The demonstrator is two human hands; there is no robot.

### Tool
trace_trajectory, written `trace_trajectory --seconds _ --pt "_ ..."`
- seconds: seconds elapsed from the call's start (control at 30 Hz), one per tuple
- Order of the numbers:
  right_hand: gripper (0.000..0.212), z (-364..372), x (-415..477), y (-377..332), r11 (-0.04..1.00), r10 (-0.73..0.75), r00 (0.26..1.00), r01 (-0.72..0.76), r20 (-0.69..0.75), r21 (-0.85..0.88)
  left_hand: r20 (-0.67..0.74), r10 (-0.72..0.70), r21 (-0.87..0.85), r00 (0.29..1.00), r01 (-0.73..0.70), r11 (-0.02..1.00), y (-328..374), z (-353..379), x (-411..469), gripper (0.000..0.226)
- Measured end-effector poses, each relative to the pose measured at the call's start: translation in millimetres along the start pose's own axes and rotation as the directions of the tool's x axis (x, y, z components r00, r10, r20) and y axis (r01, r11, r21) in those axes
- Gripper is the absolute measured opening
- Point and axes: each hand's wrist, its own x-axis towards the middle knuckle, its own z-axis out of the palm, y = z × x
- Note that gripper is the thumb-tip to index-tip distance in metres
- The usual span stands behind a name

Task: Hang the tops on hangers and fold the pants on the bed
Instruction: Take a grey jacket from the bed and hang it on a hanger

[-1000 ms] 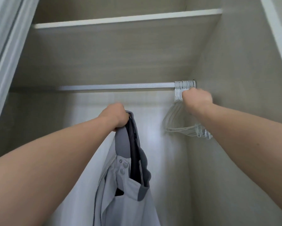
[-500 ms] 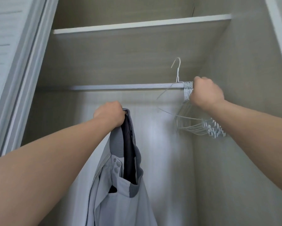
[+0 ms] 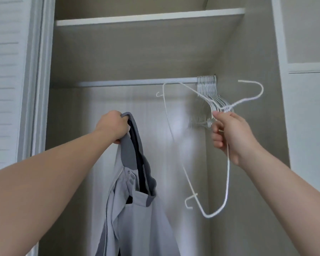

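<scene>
A light grey zip jacket [image 3: 137,218] with a darker grey collar hangs from my left hand [image 3: 112,127], which grips the collar in front of the open wardrobe. My right hand [image 3: 229,134] holds a white wire hanger [image 3: 227,182] near its neck, clear of the rail and tilted, with its hook pointing up to the right. Several more white hangers [image 3: 207,89] hang bunched at the right end of the rail [image 3: 137,82].
The wardrobe has a shelf [image 3: 150,16] above the rail and a wall close on the right. A louvred door [image 3: 4,80] stands at the left. The rail left of the hanger bunch is bare.
My right hand lifted one hanger off the rail and drew it down and out to the right. The left hand still holds the jacket up by its collar.
</scene>
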Motion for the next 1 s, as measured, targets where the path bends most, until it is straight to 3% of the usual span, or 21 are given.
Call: trace_trajectory --seconds 0.37,0.77,1.0 --pt "0.015 -57 -84 -23 0.996 0.021 0.995 -0.012 0.097 -0.088 0.075 -0.116 -0.208 0.99 0.13 0.969 47 -18 -86 0.029" --pt "0.027 -212 -267 -77 0.99 0.032 0.986 -0.009 0.164 -0.139 0.166 -0.133 -0.228 0.977 0.17 0.959 118 2 -271 0.027" --pt "0.03 -285 -360 -96 0.953 0.068 0.982 -0.012 0.175 -0.303 0.377 -0.157 -0.116 0.913 0.215 0.97 130 27 -387 0.028"
